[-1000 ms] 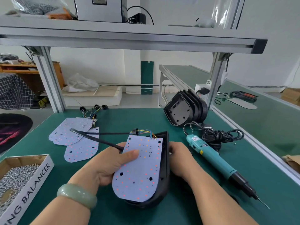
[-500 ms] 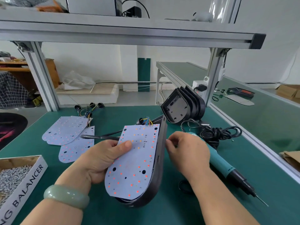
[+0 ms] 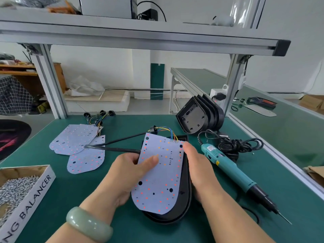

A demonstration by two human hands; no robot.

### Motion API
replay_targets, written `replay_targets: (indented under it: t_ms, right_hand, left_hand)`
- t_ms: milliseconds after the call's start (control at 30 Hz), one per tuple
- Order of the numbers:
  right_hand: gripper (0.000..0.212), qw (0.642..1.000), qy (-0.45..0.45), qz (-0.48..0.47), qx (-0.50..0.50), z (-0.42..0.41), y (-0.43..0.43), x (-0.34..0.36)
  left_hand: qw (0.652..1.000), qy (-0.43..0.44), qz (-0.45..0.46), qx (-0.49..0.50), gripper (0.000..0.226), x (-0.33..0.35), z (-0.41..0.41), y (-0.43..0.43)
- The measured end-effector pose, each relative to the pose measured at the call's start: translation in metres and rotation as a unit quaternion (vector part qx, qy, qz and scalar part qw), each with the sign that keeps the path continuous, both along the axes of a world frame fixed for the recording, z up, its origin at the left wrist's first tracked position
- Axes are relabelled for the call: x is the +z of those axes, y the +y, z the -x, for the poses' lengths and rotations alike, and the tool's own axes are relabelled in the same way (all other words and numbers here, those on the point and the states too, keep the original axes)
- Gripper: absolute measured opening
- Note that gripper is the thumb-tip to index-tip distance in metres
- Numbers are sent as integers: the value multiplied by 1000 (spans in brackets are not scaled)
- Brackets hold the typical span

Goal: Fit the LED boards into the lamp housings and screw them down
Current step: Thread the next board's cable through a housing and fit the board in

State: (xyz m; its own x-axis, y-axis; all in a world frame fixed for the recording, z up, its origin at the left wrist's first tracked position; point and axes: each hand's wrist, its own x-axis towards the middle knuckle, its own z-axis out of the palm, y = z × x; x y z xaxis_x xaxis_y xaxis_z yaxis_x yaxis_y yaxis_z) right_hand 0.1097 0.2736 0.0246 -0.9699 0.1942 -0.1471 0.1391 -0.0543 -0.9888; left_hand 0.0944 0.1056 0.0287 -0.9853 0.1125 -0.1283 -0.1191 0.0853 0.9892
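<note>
My left hand (image 3: 128, 174) pinches the LED board (image 3: 161, 178): the thumb presses on its face and the other fingers are curled behind its left edge. My right hand (image 3: 198, 171) grips the right side of the black lamp housing (image 3: 185, 199), and one fingertip touches the top right corner of the board. The board lies over the open side of the lamp housing and covers most of it; I cannot tell if it sits fully inside. The housing rests on the green table (image 3: 70, 204). Coloured wires (image 3: 168, 132) go from the board's far edge, just behind the housing, to a black cable (image 3: 114, 146) that runs to the left of the housing. On my left wrist, near the housing, is a pale green bracelet (image 3: 89, 223). Just to the right of the housing lies a teal electric screwdriver (image 3: 228, 167), its tip pointing toward me. Behind the housing, to the right, stands a stack of housings (image 3: 198, 118) with a coiled cord (image 3: 240, 144) in front. To the left of the housing lie spare boards (image 3: 73, 139), and far left a box of screws (image 3: 19, 188).
</note>
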Motion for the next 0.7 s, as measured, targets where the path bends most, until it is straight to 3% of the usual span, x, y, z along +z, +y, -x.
replay_targets:
  t_ms: [133,233,333,400,433,500,533,600,667,700]
  right_hand:
    - [56,996,34,5,-80,4,-3,-1]
    - [65,995,65,-9,-74,9,-3,-2]
    - [57,998,50,8,-31,11,-6,-2]
    - [58,994,25,66,-81,15,1,2]
    - [44,983,16,126,-133,18,10,7]
    - [14,919,10,306,-249,16,39,10]
    - [2,894,34,343,-287,13,55,12]
    - [15,874,130,333,-330,7,71,13]
    - [21,859,190,364,-305,5,64,16]
    - [22,883,198,337,-262,5,53,16]
  left_hand:
    - [996,49,38,69,19,-4,1,4]
    - [999,-19,-40,6,20,2,3,3]
    - [992,-77,-85,-51,29,4,4,-2]
    - [989,-86,-114,-46,34,4,6,-10]
    - [986,-92,-134,-37,36,4,7,-15]
    - [982,-98,-164,-2,36,5,11,-31]
    - [979,-104,-176,16,37,4,14,-38]
    - [977,-118,-177,18,34,3,17,-45]
    - [980,-118,-160,-16,27,2,17,-44]
    - [981,-117,-152,-39,28,1,15,-42]
